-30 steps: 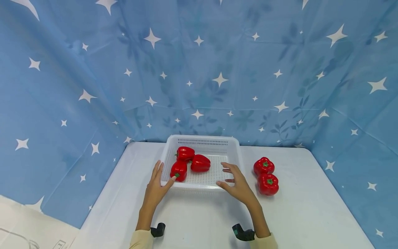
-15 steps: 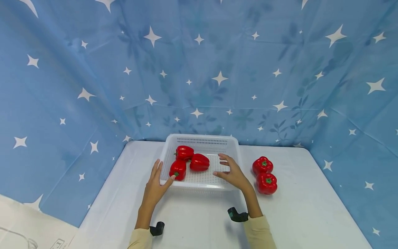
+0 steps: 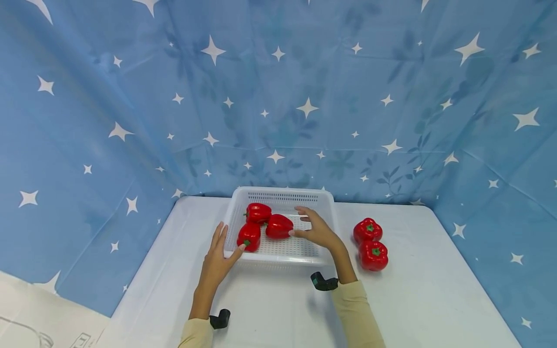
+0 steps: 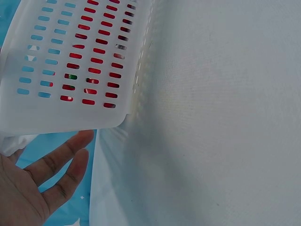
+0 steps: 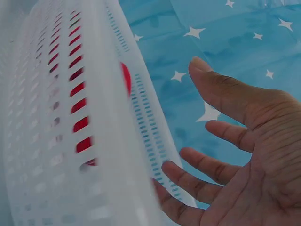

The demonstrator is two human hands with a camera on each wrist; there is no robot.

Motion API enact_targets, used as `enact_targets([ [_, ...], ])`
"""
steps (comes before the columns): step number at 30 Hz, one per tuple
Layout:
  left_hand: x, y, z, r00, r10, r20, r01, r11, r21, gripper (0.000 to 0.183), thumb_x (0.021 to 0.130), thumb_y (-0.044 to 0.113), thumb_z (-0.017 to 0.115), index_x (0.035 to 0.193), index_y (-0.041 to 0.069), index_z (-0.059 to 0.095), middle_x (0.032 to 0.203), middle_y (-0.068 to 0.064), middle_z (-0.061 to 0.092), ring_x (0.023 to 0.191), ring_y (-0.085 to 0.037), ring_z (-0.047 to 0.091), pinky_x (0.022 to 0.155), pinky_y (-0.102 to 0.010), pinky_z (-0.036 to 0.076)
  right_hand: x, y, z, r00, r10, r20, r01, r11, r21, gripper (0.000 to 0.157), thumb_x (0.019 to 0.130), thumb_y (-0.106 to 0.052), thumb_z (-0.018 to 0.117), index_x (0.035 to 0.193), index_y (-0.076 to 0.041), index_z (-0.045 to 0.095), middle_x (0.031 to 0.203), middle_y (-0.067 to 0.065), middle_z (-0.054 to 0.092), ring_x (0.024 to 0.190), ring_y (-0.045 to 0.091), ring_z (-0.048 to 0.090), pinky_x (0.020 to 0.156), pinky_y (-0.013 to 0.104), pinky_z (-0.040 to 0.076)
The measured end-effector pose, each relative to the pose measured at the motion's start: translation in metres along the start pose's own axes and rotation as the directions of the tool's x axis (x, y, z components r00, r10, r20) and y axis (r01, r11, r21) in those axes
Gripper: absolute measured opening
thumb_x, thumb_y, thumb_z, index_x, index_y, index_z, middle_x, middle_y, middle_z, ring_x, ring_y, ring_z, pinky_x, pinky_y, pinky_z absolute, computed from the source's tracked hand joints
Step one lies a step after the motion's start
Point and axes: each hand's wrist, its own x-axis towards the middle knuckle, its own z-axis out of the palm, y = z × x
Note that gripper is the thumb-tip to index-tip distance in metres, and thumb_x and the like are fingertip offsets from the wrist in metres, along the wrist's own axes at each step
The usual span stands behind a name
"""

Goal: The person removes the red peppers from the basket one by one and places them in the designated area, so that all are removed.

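Note:
Three red bell peppers lie in the left half of a white perforated plastic basket [image 3: 304, 256]: a back pepper [image 3: 258, 212], a front pepper [image 3: 249, 237] and a right-hand pepper [image 3: 279, 226]. At the basket's front left corner is my left hand [image 3: 217, 261], fingers extended along the side and thumb near the front pepper; in the left wrist view the fingers look loose beside the rim. My right hand [image 3: 319, 231] hovers over the basket's right half with nothing held. Its fingers are spread and bent a little, the thumb tip close to the right-hand pepper; contact cannot be made out.
Two more red bell peppers stand on the white table to the right of the basket, a rear one [image 3: 368, 230] and a nearer one [image 3: 373, 255]. A blue curtain with white stars [image 3: 278, 96] hangs behind and at both sides.
My right hand has moved left and slightly away from me over the basket, towards the right-hand pepper. The left hand stays at the corner, and the peppers keep their places.

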Motion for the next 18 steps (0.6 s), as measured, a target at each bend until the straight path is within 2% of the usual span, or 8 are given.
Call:
enact_targets([
  [7,0.001,-0.001,0.001,1.000,-0.001,-0.011,0.001,1.000,-0.001,0.091,0.085,0.063,0.062,0.157,0.024,0.022,0.165,0.007,0.012,0.139,-0.038,0.043,0.094,-0.058,0.049,0.020,-0.009,-0.006,0.998,-0.016,0.059,0.021,0.997,-0.079,0.077,0.082,-0.030,0.077,0.146,-0.008,0.041,0.145,0.020,0.045,0.130,0.044,0.047,0.097,0.052,0.053],
  [13,0.002,0.000,0.000,1.000,0.000,0.002,0.000,1.000,-0.003,0.092,0.084,0.065,0.061,0.157,0.025,0.021,0.165,0.006,0.012,0.139,-0.037,0.042,0.095,-0.058,0.049,0.034,-0.009,-0.011,0.992,-0.017,0.121,0.024,0.998,-0.058,0.072,0.083,-0.028,0.075,0.145,-0.008,0.042,0.143,0.024,0.046,0.131,0.044,0.047,0.100,0.053,0.051],
  [18,0.000,-0.002,0.002,1.000,-0.005,-0.001,0.005,1.000,-0.013,0.092,0.084,0.063,0.063,0.157,0.025,0.021,0.165,0.005,0.013,0.140,-0.037,0.042,0.094,-0.057,0.050,0.043,-0.005,-0.010,0.985,0.011,0.174,0.000,0.998,-0.065,0.070,0.083,-0.028,0.075,0.143,-0.010,0.044,0.143,0.022,0.047,0.131,0.042,0.047,0.100,0.051,0.052],
])
